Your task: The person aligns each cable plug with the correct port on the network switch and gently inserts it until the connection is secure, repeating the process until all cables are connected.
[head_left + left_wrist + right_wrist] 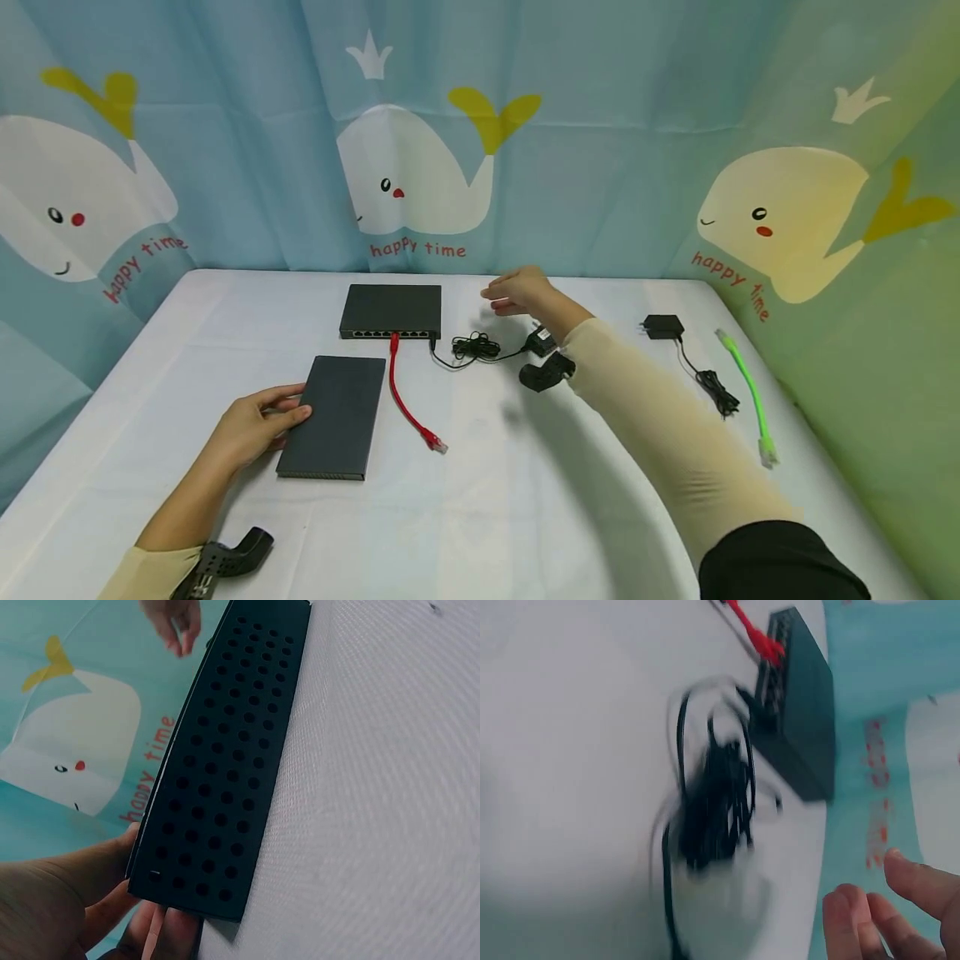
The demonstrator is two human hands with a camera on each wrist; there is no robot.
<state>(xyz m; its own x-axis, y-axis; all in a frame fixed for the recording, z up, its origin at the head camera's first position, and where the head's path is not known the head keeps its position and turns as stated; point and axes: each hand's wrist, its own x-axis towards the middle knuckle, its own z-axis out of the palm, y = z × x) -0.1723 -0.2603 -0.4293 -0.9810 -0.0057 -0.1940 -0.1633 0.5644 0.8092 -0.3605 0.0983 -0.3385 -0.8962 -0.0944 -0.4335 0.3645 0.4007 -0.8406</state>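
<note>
My left hand pinches the left edge of a dark, flat network switch, thumb on top. Round holes cover the side of this box in the left wrist view; whether its underside touches the cloth I cannot tell. Behind it lies another black network switch with a row of ports, a red network cable in one of them and a thin power lead at its right corner. My right hand hovers beyond the lead's power adapter, fingers loosely extended and holding nothing.
On the right side of the white table lie a second black power adapter with a bundled lead and a green network cable. A coiled black lead sits near the middle. A whale-print curtain hangs behind.
</note>
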